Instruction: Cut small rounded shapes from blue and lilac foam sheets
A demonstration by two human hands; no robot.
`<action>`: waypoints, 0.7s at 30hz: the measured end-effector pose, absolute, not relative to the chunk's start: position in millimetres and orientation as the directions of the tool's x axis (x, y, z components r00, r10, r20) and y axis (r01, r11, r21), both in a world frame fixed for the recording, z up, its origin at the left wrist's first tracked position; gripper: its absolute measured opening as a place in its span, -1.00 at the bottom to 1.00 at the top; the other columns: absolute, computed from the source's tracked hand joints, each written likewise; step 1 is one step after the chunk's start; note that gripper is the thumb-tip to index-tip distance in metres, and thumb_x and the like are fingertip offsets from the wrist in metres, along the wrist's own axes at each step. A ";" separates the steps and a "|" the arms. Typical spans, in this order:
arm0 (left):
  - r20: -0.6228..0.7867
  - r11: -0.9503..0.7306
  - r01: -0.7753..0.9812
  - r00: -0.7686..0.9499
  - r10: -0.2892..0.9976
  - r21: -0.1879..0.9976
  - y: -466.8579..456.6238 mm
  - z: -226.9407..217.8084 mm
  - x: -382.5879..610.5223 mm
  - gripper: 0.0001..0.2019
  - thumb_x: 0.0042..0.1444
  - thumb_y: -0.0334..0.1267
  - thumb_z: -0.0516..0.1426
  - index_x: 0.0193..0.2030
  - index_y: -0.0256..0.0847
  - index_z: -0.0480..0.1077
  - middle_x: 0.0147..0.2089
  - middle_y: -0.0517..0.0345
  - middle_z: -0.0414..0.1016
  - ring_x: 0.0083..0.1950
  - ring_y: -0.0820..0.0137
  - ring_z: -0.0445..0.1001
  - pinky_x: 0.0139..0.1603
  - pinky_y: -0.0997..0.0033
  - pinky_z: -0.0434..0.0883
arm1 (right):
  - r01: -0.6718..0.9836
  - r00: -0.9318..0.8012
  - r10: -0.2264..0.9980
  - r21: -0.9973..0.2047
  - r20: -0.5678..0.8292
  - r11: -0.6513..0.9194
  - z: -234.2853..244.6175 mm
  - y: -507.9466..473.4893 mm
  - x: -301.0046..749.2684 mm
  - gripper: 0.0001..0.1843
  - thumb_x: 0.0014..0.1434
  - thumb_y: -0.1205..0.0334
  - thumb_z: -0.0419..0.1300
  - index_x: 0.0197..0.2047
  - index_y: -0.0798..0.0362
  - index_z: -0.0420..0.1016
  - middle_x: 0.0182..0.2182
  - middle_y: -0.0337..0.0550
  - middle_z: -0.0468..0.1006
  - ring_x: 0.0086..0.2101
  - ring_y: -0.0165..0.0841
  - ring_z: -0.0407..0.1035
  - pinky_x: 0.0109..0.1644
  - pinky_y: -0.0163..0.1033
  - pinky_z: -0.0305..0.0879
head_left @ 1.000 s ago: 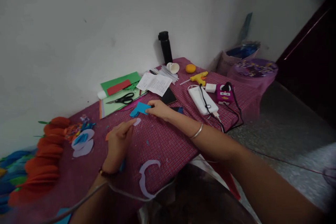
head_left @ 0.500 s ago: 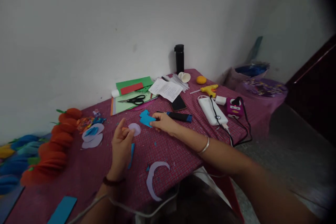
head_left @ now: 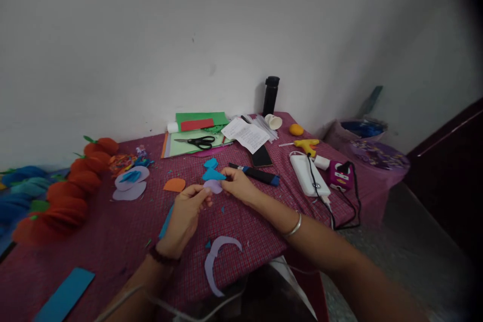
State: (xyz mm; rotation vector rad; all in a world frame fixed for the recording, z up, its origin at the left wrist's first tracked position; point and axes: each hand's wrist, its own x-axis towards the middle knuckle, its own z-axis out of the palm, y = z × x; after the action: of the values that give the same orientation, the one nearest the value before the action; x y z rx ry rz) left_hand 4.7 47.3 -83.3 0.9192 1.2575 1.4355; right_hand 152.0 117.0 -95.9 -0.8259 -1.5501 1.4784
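Note:
My left hand (head_left: 185,216) pinches a small lilac paper disc (head_left: 213,186) at the middle of the table, and a blue foam strip (head_left: 166,221) shows under its palm. My right hand (head_left: 237,185) is closed on a blue foam cutout (head_left: 212,174) and holds it right against the disc. A second blue piece (head_left: 210,163) lies just behind it. An orange half-round piece (head_left: 174,184) lies to the left of my hands. A lilac curved offcut (head_left: 216,259) lies near the table's front edge.
Black scissors (head_left: 196,141) lie on green sheets at the back. A dark phone (head_left: 261,156), a black-and-blue cutter (head_left: 256,174), a white power bank (head_left: 307,174), a yellow glue gun (head_left: 306,145) and a black bottle (head_left: 270,95) stand to the right. Orange paper pumpkins (head_left: 75,181) line the left.
My left hand picked up the lilac disc and brought it to the blue cutout in my right hand. The view swung right, so the table appears shifted.

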 end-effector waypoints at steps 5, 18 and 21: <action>-0.079 0.027 -0.211 -0.247 0.966 0.977 48.5 -86.0 2.8 -0.74 -0.25 -0.17 0.38 -0.57 -0.28 0.43 -0.61 0.25 0.42 -0.59 0.52 0.33 -0.54 0.52 0.31 | -0.062 -0.496 0.859 -0.992 0.125 0.109 -98.2 114.7 151.5 -0.92 -0.05 0.28 0.17 -0.43 0.05 0.32 -0.68 -0.44 0.31 -0.66 -0.51 0.15 -0.56 -0.40 0.03; -0.109 0.033 -0.275 -0.265 0.958 0.961 50.8 -87.3 1.1 -0.72 -0.30 -0.15 0.39 -0.58 -0.29 0.44 -0.61 0.23 0.45 -0.60 0.52 0.34 -0.56 0.53 0.29 | -0.045 -0.521 0.842 -0.990 0.140 0.137 -100.3 113.8 150.8 -0.89 -0.06 0.26 0.19 -0.47 0.05 0.29 -0.70 -0.44 0.31 -0.66 -0.51 0.15 -0.55 -0.40 0.05; -0.124 0.049 -0.298 -0.240 0.963 0.953 51.5 -87.3 0.6 -0.70 -0.32 -0.15 0.40 -0.57 -0.28 0.42 -0.60 0.24 0.45 -0.60 0.52 0.35 -0.56 0.53 0.29 | -0.034 -0.528 0.839 -0.990 0.133 0.136 -99.9 113.3 151.2 -0.88 -0.05 0.26 0.20 -0.46 0.05 0.30 -0.70 -0.44 0.31 -0.66 -0.52 0.15 -0.55 -0.40 0.04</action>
State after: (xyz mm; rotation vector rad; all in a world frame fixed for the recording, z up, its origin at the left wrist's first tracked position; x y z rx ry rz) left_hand 0.6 51.5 -87.3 0.7911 1.2068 1.4516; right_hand 151.2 113.3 -99.9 -0.7879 -1.6710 1.4858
